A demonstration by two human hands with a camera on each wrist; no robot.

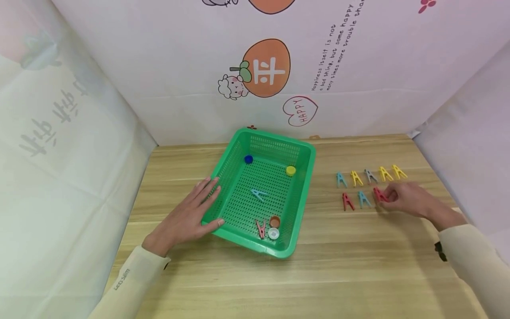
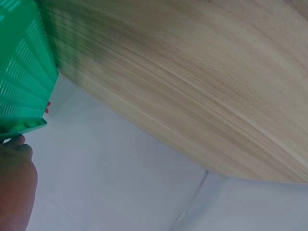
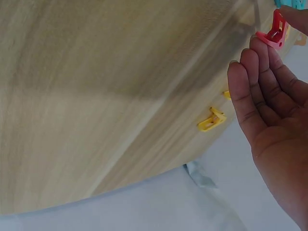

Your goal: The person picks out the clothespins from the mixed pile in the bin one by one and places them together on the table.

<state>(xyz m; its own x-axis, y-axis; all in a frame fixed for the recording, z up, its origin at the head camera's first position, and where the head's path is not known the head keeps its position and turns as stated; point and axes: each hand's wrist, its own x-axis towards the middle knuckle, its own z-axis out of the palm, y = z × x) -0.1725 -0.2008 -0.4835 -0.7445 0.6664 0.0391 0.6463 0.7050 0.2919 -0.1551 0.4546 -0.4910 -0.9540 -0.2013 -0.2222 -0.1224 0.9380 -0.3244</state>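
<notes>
My right hand [image 1: 410, 199] pinches a red clothespin [image 1: 380, 194] between thumb and fingers at the right end of the front row. In the right wrist view that red clothespin [image 3: 275, 32] sits at the fingertips. Left of it on the table lie a light-blue clothespin [image 1: 363, 199] and another red clothespin [image 1: 347, 201]. Behind them runs a row of several clothespins, among them a grey clothespin [image 1: 370, 176] and a yellow clothespin [image 1: 399, 172]. With fingers spread and fairly straight, my left hand [image 1: 187, 217] rests on the left rim of a green basket [image 1: 310, 177].
Inside the basket lie a light-blue clothespin [image 1: 259, 194], a pinkish-red clothespin [image 1: 260, 229], a blue cap [image 1: 249, 159], a yellow cap [image 1: 291, 170], a brown cap [image 1: 275, 221] and a white cap [image 1: 273, 233]. Printed cloth [image 1: 179, 110] walls the wooden table [image 1: 239, 283] at the back and sides.
</notes>
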